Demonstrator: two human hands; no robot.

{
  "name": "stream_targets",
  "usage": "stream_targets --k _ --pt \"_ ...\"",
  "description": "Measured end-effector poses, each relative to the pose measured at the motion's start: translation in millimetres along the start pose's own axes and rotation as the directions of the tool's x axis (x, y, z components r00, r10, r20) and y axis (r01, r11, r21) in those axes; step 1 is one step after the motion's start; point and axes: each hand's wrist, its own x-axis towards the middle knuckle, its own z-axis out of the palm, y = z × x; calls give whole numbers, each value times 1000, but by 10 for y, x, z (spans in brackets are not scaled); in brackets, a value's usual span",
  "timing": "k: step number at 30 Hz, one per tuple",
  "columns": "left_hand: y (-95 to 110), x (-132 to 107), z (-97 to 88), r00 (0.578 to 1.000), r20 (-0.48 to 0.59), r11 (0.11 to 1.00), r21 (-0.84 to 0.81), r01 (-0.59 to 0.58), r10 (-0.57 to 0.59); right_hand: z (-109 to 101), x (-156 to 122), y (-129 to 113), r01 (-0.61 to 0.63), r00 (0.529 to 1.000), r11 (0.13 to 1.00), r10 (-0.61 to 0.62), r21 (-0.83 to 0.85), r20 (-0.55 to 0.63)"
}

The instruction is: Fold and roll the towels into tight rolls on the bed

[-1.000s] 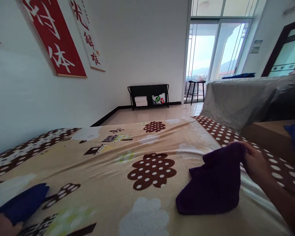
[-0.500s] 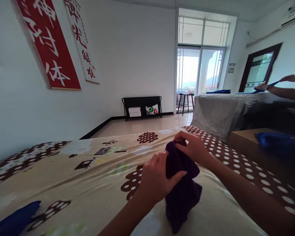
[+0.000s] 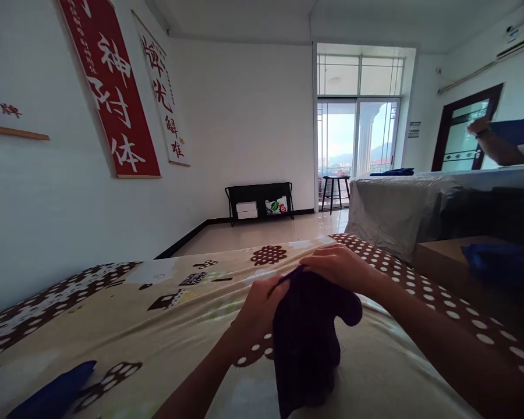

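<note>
Purple cloth (image 3: 308,343) hangs between the two hands just above the middle of the blanket (image 3: 179,326), gathered at the top and falling towards the wearer in loose folds. Whether its lower end touches the blanket is hard to tell.

The step in hand looks to be working along the cloth's top edge: both hands grip there, close beside each other. From this hold, the next move calls for keeping the edge pinched at both points, since the dark folds below hang slack and a lobe sticks out on the right, free of any finger.

The left hand (image 3: 262,305) comes up from below, its back towards the camera, thumb and fingers closed on the upper left corner. The right hand (image 3: 336,265) reaches in from the right, palm down, wrist slightly bent, fingers curled over the edge; its thumb is hidden. Both forearms slant inward to meet in front of the body.

A blue cloth (image 3: 55,390) lies on the blanket at lower left, well apart from both hands. Far right, another person's hand (image 3: 479,125) holds a blue piece (image 3: 513,131).
</note>
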Motion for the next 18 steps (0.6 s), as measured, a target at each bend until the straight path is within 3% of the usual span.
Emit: stream_targets --k 3,5,7,9,11,13,15,18 --pt "-160 25 17 976 -166 969 -225 101 -140 102 -112 42 -7 998 1000 8 14 -58" --pt "-357 34 -27 918 -269 886 -436 155 -292 234 -305 142 -62 988 996 70 63 -135" --pt "-594 23 -157 848 -294 769 -610 188 -441 385 -584 317 -181 954 971 212 158 -211" --pt "-809 5 -383 786 -321 697 -693 185 -528 500 -889 558 -373 841 873 461 315 -282" --pt "-938 1 -679 745 -356 669 -727 158 -563 532 -1148 834 -527 642 713 690 463 -332" --pt "-959 19 -1004 718 -397 659 -743 113 -572 469 -1319 1099 -590 470 590 806 551 -360" --pt "-914 26 -1320 700 -432 657 -751 70 -568 338 -1418 1308 -607 391 537 844 586 -368" --pt "-900 -117 -1716 695 -456 664 -746 42 -556 136 -1568 1451 -614 328 482 876 625 -354"
